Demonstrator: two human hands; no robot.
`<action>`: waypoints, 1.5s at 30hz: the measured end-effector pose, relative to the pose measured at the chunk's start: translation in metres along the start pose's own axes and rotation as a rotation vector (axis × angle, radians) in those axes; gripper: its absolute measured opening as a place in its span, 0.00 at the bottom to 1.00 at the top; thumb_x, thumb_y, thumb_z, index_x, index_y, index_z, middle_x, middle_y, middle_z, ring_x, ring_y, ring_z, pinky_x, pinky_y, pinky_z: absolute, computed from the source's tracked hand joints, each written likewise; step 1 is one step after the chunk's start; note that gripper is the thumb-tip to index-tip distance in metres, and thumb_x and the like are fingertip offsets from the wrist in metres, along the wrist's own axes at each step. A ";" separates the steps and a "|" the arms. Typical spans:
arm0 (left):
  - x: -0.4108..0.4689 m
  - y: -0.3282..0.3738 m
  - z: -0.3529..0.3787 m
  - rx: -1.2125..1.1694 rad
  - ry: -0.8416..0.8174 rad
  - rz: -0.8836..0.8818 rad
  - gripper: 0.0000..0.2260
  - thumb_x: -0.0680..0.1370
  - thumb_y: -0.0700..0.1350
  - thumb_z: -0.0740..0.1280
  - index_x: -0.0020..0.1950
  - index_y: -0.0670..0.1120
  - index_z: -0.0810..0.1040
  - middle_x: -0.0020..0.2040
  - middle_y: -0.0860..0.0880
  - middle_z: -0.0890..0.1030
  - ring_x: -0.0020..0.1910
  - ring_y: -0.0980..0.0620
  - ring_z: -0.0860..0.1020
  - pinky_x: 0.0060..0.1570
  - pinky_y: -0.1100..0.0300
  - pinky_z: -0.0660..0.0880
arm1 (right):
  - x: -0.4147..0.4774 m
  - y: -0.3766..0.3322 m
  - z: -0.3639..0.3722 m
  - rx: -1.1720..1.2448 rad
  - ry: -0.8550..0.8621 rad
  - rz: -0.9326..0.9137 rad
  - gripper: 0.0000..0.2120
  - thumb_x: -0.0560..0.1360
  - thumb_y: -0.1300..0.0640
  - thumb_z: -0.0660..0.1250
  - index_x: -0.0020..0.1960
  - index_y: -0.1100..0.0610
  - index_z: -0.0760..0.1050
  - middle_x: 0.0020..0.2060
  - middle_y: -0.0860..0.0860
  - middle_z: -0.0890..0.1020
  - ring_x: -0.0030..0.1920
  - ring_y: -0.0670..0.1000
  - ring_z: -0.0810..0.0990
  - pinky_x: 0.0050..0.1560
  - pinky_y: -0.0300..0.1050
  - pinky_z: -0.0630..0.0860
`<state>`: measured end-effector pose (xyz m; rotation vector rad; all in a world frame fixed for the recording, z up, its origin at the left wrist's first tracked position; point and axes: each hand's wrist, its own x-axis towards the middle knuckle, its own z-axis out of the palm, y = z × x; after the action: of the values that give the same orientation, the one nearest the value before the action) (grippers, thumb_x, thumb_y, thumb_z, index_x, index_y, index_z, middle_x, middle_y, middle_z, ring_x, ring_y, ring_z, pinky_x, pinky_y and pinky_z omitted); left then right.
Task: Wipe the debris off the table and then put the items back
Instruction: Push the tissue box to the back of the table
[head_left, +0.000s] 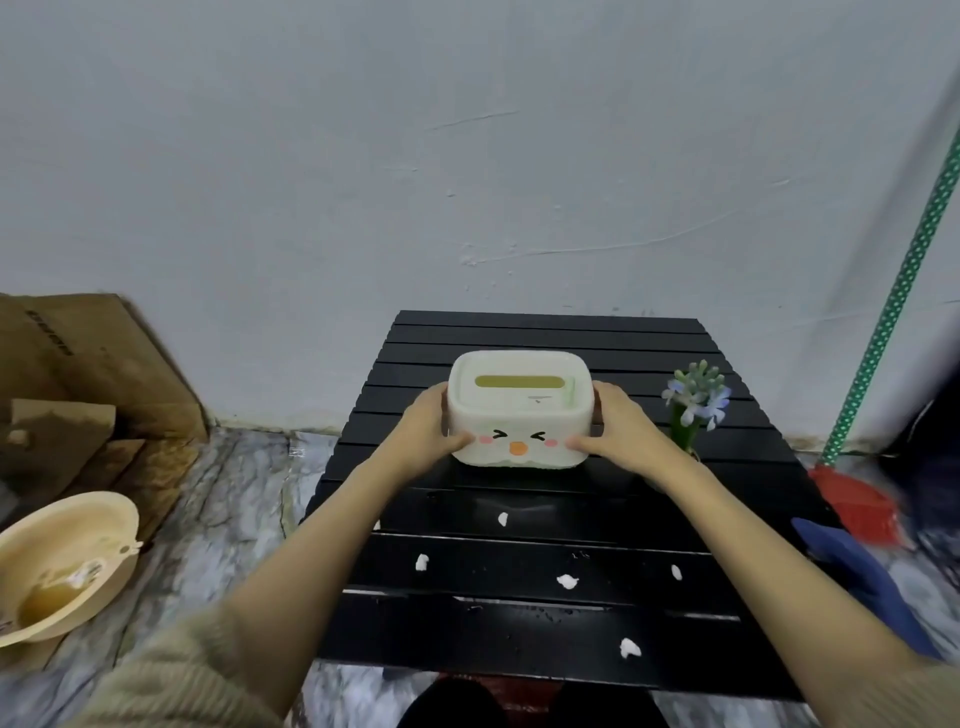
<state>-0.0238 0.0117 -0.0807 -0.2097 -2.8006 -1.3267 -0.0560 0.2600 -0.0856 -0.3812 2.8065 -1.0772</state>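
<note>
A white tissue box (519, 415) with a cartoon face stands in the middle of the black slatted table (540, 332). My left hand (431, 426) grips its left side and my right hand (618, 426) grips its right side. Several small white scraps of debris (567, 581) lie scattered on the near half of the table. A small vase of pale blue flowers (696, 400) stands to the right of the box. A blue cloth (852, 566) hangs over the table's right edge.
A beige basin (67, 561) with liquid sits on the marble floor at the left, next to cardboard boxes (98, 364). A red broom (857, 509) with a green dotted handle leans against the wall at the right.
</note>
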 end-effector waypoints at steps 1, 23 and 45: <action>0.005 0.001 -0.003 -0.011 0.008 0.005 0.25 0.70 0.39 0.70 0.65 0.44 0.66 0.63 0.45 0.74 0.56 0.53 0.72 0.53 0.61 0.68 | 0.007 -0.001 -0.001 0.001 0.012 -0.007 0.32 0.62 0.51 0.73 0.63 0.52 0.65 0.58 0.51 0.72 0.57 0.50 0.72 0.60 0.50 0.71; 0.186 -0.076 -0.020 -0.048 0.096 0.013 0.24 0.71 0.42 0.69 0.65 0.44 0.66 0.62 0.45 0.75 0.53 0.51 0.74 0.52 0.59 0.69 | 0.197 0.001 0.008 0.115 0.047 -0.061 0.24 0.62 0.59 0.76 0.57 0.54 0.75 0.54 0.51 0.80 0.53 0.49 0.77 0.46 0.37 0.73; 0.001 -0.052 0.039 0.234 -0.090 -0.011 0.22 0.75 0.47 0.63 0.68 0.48 0.64 0.68 0.48 0.69 0.67 0.50 0.66 0.68 0.55 0.64 | -0.004 -0.015 0.025 0.032 0.121 -0.025 0.30 0.73 0.52 0.66 0.71 0.51 0.56 0.67 0.51 0.64 0.66 0.49 0.66 0.63 0.44 0.65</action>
<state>-0.0307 0.0096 -0.1455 -0.2510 -3.0033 -1.0027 -0.0445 0.2343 -0.0938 -0.3601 2.8917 -1.1875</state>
